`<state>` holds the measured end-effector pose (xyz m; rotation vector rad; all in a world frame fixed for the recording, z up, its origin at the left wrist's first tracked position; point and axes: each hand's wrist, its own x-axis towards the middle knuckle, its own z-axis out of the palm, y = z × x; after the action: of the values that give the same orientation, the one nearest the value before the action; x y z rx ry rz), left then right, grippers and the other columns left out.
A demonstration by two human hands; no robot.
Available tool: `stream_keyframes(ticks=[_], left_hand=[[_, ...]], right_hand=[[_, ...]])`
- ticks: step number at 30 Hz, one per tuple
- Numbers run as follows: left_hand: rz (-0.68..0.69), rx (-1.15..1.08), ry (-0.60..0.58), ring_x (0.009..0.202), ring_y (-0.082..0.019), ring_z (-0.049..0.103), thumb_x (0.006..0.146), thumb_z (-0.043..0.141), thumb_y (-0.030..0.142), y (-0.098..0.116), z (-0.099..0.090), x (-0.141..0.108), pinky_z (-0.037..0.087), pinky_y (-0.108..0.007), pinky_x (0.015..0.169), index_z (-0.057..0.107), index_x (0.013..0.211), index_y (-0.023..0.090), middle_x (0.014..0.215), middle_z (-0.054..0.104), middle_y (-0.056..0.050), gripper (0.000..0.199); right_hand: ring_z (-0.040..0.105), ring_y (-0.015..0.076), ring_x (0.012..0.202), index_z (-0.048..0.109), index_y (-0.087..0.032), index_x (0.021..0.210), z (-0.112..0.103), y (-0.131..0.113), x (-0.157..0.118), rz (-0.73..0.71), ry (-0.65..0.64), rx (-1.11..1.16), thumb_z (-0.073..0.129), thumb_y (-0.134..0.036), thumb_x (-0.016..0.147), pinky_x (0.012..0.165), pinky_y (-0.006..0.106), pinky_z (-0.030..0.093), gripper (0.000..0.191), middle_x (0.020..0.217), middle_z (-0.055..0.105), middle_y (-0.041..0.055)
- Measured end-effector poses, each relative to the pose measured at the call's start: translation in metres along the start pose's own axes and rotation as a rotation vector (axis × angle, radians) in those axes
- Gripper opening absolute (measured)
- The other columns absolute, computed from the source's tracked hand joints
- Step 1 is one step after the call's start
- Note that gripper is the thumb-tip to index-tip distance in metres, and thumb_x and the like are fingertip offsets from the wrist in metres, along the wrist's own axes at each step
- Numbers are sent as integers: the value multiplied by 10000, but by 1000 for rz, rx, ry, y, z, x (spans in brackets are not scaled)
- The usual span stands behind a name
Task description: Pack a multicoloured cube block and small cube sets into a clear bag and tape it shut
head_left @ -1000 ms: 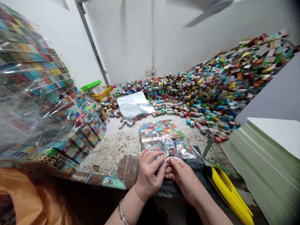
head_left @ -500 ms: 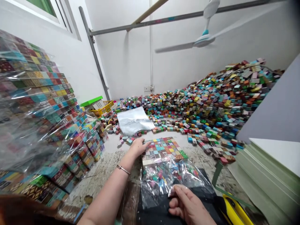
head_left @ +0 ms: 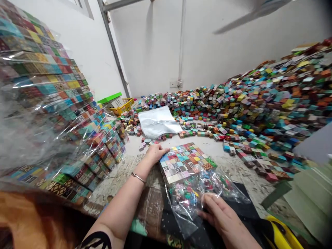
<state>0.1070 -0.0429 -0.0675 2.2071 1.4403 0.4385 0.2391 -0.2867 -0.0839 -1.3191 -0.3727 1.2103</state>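
Observation:
In the head view, my left hand (head_left: pixel 155 153) lies at the far left corner of a flat block of small patterned cubes (head_left: pixel 181 162), its thumb along the top edge and its other fingers mostly hidden. The cubes sit in a clear plastic bag (head_left: pixel 190 224) that spreads toward me. Small bright-coloured pieces (head_left: pixel 185 193) show through the film in front of the cubes. At the bag's near side, my right hand (head_left: pixel 220 211) is closed, pinching the film between thumb and fingers. Black material (head_left: pixel 250 197) lies underneath.
Wrapped stacks of patterned cubes (head_left: pixel 59 103) rise on the left. A large heap of loose cubes (head_left: pixel 249 100) covers the back and right. A silvery sheet (head_left: pixel 158 122) and a yellow basket (head_left: pixel 123 106) lie behind. A yellow-and-black object (head_left: pixel 282 233) is at lower right.
The view has tilted downward, so the fan and upper rail have mostly left it. The block has turned slightly. Both hands keep their places on the block and the bag.

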Motion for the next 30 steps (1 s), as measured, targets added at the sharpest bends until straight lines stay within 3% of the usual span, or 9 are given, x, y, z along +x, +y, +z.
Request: stream_keyframes(ticks=[3, 7, 11, 14, 18, 21, 24, 27, 30], left_hand=[[-91, 4, 102, 596, -143, 515, 749, 498, 534, -17, -19, -33, 294, -231, 518, 596, 596, 166, 611, 591, -12, 411], [-224, 30, 254, 595, -156, 508, 781, 453, 517, -45, -43, -100, 300, -247, 539, 567, 567, 176, 593, 570, -9, 418], [-283, 51, 355, 641, -172, 518, 804, 413, 531, -72, -48, -170, 346, -261, 593, 550, 558, 188, 605, 557, -7, 444], [-280, 59, 381, 636, -179, 529, 824, 385, 538, -84, -42, -205, 379, -278, 605, 552, 575, 192, 610, 562, -13, 458], [-240, 180, 351, 739, -217, 567, 861, 376, 473, -88, -39, -220, 432, -339, 699, 592, 674, 185, 728, 612, -51, 407], [-178, 365, 475, 943, -298, 544, 850, 446, 406, -76, -42, -216, 420, -465, 827, 630, 905, 164, 969, 624, -113, 309], [124, 334, 628, 1080, -308, 492, 849, 481, 365, -45, -39, -207, 394, -505, 910, 603, 1065, 152, 1151, 570, -140, 327], [546, 159, 405, 1228, -245, 397, 889, 436, 289, -2, -23, -204, 365, -448, 1006, 541, 1185, 168, 1275, 508, -107, 336], [680, 165, 194, 1235, -232, 401, 888, 454, 302, 32, -1, -212, 356, -449, 1028, 530, 1205, 179, 1274, 528, -67, 349]], right_hand=[[501, 139, 749, 569, -187, 689, 7, -11, -1, 4, -100, -134, 654, -481, 672, 698, 252, 487, 307, 731, 508, -15], [445, 100, 645, 515, -187, 661, 21, -30, -9, -21, -321, -459, 527, -390, 791, 607, 193, 412, 241, 659, 456, -37], [494, 107, 634, 502, -179, 647, 31, -28, -19, -22, -454, -616, 463, -336, 810, 591, 207, 417, 229, 661, 477, -28], [543, 105, 574, 506, -176, 669, 28, -17, -26, 0, -466, -697, 428, -356, 823, 543, 218, 419, 249, 685, 515, -23], [560, 96, 540, 534, -176, 718, 12, -6, -34, -2, -408, -710, 393, -395, 844, 510, 214, 423, 289, 733, 569, -9], [558, 114, 596, 541, -178, 721, 4, -2, -38, -28, -373, -653, 413, -410, 834, 524, 220, 452, 289, 704, 564, 1], [539, 110, 579, 548, -175, 728, 3, -1, -39, -30, -339, -626, 432, -416, 823, 525, 221, 455, 284, 672, 568, 4], [529, 108, 569, 554, -171, 729, 4, 1, -40, -24, -315, -585, 451, -441, 809, 526, 222, 454, 301, 649, 571, 6], [523, 114, 580, 555, -171, 734, 4, 3, -39, -41, -314, -541, 464, -457, 797, 531, 230, 458, 306, 636, 559, 0]])
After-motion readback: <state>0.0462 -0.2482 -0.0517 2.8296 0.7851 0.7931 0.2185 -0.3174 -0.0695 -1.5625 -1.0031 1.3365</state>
